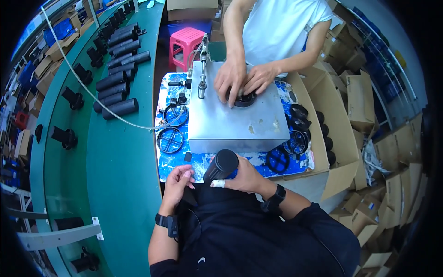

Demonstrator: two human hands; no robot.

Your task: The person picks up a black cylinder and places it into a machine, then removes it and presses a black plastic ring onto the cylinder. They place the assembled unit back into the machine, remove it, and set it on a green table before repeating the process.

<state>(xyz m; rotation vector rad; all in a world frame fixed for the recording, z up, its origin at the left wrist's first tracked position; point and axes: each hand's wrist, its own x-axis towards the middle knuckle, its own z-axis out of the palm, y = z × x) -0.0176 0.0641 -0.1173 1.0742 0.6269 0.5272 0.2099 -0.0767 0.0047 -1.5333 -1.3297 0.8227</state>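
My right hand [245,177] is wrapped round a black cylinder [222,165] with a ridged side and a flat round end. White tape covers part of its thumb. To the left, my left hand [179,182] has bent fingers with the thumb close to the forefinger; what they hold, if anything, is too small to make out. A small dark square piece [188,157] lies on the blue, paint-worn tabletop [203,161] just beyond it. Across from me, a co-worker's hands [244,81] press on a black round part [243,99] on a metal box [235,122].
Black crossed rings [170,140] lie beside the box. A metal fitting with a lever [202,76] stands on its left, near a clear hose [99,104]. Black cylinders [120,108] line the green bench [122,184]. An open carton [339,138] stands right, a pink stool [187,41] behind.
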